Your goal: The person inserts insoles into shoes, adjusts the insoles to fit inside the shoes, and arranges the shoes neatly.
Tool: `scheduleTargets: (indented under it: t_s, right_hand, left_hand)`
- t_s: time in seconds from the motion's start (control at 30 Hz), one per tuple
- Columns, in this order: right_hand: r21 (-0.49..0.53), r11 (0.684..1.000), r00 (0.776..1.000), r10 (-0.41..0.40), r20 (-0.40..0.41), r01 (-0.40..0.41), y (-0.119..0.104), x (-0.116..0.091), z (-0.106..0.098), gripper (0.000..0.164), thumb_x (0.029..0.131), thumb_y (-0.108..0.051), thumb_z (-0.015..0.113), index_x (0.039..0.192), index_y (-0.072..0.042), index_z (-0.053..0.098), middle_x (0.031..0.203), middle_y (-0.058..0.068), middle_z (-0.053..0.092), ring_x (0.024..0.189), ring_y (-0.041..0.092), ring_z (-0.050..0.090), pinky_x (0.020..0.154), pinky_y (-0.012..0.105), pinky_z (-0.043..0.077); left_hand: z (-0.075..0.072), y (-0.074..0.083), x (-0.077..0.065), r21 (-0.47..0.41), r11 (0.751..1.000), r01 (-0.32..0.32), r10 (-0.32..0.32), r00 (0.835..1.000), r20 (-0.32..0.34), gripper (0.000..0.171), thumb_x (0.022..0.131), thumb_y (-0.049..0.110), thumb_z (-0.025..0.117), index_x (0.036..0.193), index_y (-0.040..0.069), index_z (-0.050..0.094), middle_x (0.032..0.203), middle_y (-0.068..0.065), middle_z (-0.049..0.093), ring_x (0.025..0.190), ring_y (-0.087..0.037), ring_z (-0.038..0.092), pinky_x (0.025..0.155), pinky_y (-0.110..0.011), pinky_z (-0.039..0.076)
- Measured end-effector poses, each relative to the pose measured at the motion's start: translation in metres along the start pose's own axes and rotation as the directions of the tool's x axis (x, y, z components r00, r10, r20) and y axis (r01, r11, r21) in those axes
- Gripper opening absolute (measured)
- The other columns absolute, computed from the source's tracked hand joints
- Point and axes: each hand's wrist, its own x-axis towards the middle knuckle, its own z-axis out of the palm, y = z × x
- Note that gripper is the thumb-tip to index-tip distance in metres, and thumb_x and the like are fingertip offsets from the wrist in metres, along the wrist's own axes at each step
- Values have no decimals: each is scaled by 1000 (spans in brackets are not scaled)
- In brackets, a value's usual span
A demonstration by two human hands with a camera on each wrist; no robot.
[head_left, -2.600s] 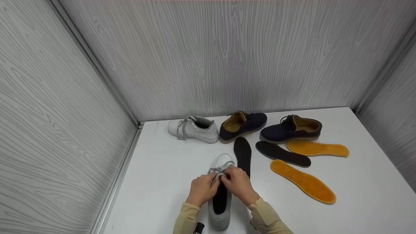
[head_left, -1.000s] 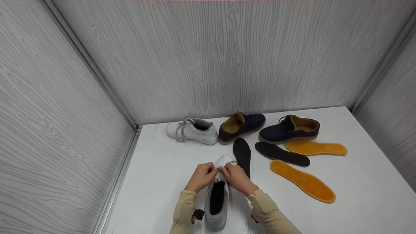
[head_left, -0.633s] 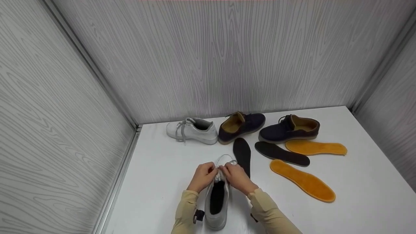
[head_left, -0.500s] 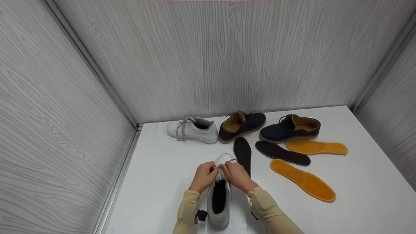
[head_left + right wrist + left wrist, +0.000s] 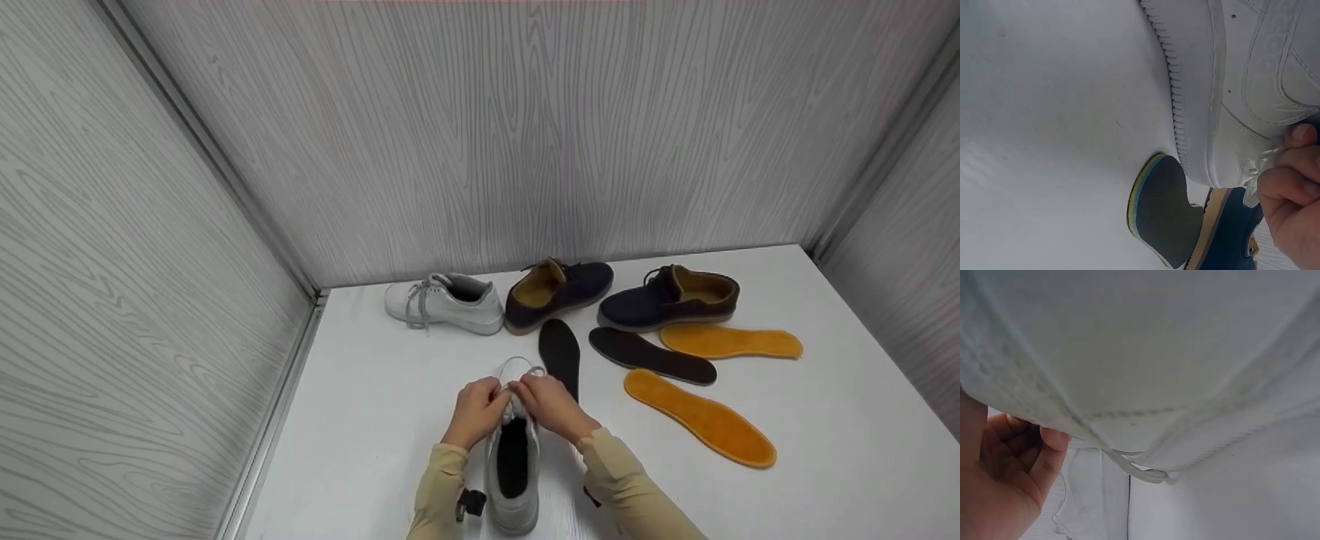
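A white sneaker [image 5: 514, 510] stands at the table's front middle, toe pointing away, with a dark lining or insole [image 5: 513, 459] inside it. Over its lacing my left hand [image 5: 475, 412] and right hand [image 5: 553, 405] meet, fingers curled, each pinching the grey shoelace [image 5: 538, 370]; the exact grip is partly hidden by the fingers. The left wrist view is filled by the sneaker's side, with my left hand [image 5: 1019, 472] at lower left and some lace [image 5: 1140, 469] beside it. From the right wrist, curled fingers of my right hand [image 5: 1292, 197] show against the lacing [image 5: 1252, 180].
Along the back stand another white sneaker [image 5: 446, 304] and two navy shoes, one in the middle [image 5: 562, 292] and one at right [image 5: 667, 298]. A dark insole [image 5: 560, 352] lies just beyond my right hand. Another dark insole [image 5: 652, 355] and two orange insoles [image 5: 697, 416] lie further right.
Earlier both hands worked nearer the sneaker's opening, with lace loops showing above the lacing. They have since shifted slightly toward the toe and stay there; the sneaker has shifted a little.
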Motion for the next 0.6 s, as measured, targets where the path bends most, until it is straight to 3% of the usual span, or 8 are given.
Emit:
scheduleTargets:
  t_s: [0.23,0.6]
  right_hand:
    - [88,994,997,57,42,-61,-1,-1,-2,31,98,-30,47,74,-15,58,61,-7,48,57,11,49,58,30,42]
    - [167,981,994,92,53,-100,-1,-3,-3,32,98,-34,46,74,-17,57,58,-9,45,48,6,43,52,25,39]
  left_hand:
    - [5,-8,-3,-96,994,57,-53,998,40,29,84,12,55,59,14,41,54,10,33,49,-5,32,50,-20,28]
    - [4,-7,-2,-119,989,88,-80,995,67,29,85,12,54,60,14,39,53,10,33,49,-5,32,50,-21,29]
